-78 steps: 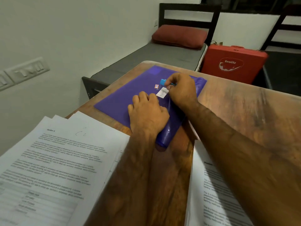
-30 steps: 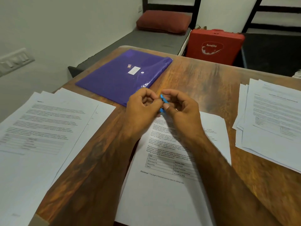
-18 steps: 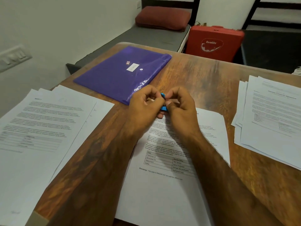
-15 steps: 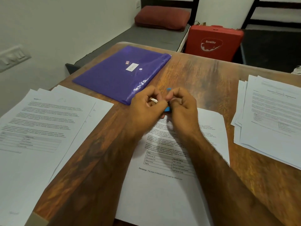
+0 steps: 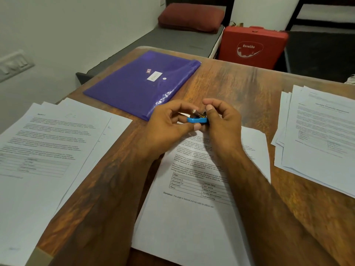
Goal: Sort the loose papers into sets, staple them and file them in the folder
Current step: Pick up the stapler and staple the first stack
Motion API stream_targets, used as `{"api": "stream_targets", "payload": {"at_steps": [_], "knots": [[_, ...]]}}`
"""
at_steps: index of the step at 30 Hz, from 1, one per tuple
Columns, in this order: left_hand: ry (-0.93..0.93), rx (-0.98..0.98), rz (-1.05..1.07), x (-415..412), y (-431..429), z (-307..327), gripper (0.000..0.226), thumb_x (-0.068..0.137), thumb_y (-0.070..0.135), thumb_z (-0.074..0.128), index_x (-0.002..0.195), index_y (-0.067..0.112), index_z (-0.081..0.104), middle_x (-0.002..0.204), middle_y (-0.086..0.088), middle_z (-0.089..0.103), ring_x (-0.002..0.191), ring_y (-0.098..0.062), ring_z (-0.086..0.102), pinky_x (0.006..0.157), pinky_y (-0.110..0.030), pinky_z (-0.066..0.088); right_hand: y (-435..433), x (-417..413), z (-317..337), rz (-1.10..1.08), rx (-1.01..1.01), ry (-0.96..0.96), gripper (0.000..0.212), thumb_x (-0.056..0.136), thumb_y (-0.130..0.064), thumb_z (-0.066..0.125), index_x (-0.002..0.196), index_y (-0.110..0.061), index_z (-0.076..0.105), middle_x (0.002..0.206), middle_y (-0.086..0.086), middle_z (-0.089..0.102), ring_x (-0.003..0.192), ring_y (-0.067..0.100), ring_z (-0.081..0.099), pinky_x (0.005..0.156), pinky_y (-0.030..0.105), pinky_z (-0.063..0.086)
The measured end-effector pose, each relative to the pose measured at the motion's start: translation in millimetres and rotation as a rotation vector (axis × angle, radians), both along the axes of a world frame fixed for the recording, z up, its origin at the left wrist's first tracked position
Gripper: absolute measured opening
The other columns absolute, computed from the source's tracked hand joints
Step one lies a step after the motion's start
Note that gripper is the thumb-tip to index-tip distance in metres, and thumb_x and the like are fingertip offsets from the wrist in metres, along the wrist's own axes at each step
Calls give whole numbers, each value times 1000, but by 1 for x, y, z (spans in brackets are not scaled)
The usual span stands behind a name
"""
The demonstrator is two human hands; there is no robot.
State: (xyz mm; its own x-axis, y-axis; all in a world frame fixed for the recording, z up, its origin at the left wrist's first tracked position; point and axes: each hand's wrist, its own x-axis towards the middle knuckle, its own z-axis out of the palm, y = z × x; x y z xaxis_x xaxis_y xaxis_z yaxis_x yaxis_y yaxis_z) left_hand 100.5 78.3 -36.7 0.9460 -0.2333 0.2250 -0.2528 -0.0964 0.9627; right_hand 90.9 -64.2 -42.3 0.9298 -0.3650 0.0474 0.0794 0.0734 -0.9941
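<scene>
A small blue stapler (image 5: 197, 120) is held in the air between both hands, just above the far end of the middle stack of papers (image 5: 192, 217). Its blue base lies roughly level, with a metal part showing on top. The left hand (image 5: 169, 123) has its grip clamped on the stapler's left end, thumb underneath and fingers curled over. The right hand (image 5: 222, 120) has its grip pinched on the right end, thumb on top. The middle stack lies on the wooden counter (image 5: 240, 83) under both forearms, printed text and a table showing. A second stack of papers (image 5: 48, 150) is fanned at the left, and a third (image 5: 317, 135) lies at the right. A purple folder (image 5: 142, 87) lies flat and closed beyond the hands, near the counter's far left corner. Behind the counter stand a red case (image 5: 251, 47) and a bed (image 5: 172, 39) with a dark red pillow (image 5: 190, 17).
</scene>
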Motion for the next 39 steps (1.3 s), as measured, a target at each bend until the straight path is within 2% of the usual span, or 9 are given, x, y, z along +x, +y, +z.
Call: {"api": "stream_targets", "payload": {"at_steps": [8,12,15,19,25,28,32,35,39], "knots": [[19,-23,20,-2,4,2,27,85,-1,78,111,0,69,100,-15,77,89,-32,77,79,-43,65,1,-1,-2,28,-117,-16,21,108,-15,53,112,-17,73,109,0,71,98,14,73,72,19,60],[46,-34,57,2,5,2,28,87,2,77,115,5,69,105,-12,76,91,-27,77,79,-40,65,1,-2,-6,-20,-613,-196,35,100,-1,52,119,-25,70,149,-3,48,135,6,45,97,6,40],[83,-76,88,3,5,1,30,88,2,76,117,4,69,108,-14,75,95,-28,77,82,-45,64,-1,-4,-5,86,-800,-338,57,80,-4,57,133,-20,65,142,-4,57,129,5,46,102,11,33],[94,-110,91,0,6,4,28,92,3,72,119,6,68,105,-8,77,98,-24,77,81,-33,63,4,-3,-13,189,-854,-371,55,90,-5,72,141,-22,59,137,-8,63,124,2,53,111,32,46],[155,-132,44,-5,8,13,34,93,5,71,126,7,66,115,-7,76,103,-21,75,81,-30,62,1,-3,-10,23,-876,-284,41,100,-15,67,140,-23,62,144,1,62,136,18,52,104,12,26],[151,-68,63,-3,10,13,40,93,4,72,131,11,63,116,-4,75,102,-18,75,82,-30,63,-4,-3,-8,23,-889,-258,37,99,-14,68,136,-23,67,144,2,62,140,18,49,110,18,32],[-59,578,364,7,20,4,30,100,39,63,125,23,65,114,7,66,104,-15,64,95,-37,58,-17,1,-4,-52,-733,-244,31,98,-17,70,129,-21,69,128,-5,70,118,11,62,106,27,48],[-96,1104,291,4,15,-1,61,91,75,47,121,24,63,117,2,56,115,-19,52,95,-42,50,-16,-1,-6,-62,-532,-143,31,98,-15,71,126,-26,67,122,-14,67,109,4,64,94,14,51],[-138,1196,271,-2,2,-3,70,92,72,50,143,25,54,136,-4,48,128,-23,42,107,-46,42,-18,0,-9,-113,-368,-82,31,97,-15,72,126,-23,67,120,-10,67,102,-2,62,79,-3,46]]}}
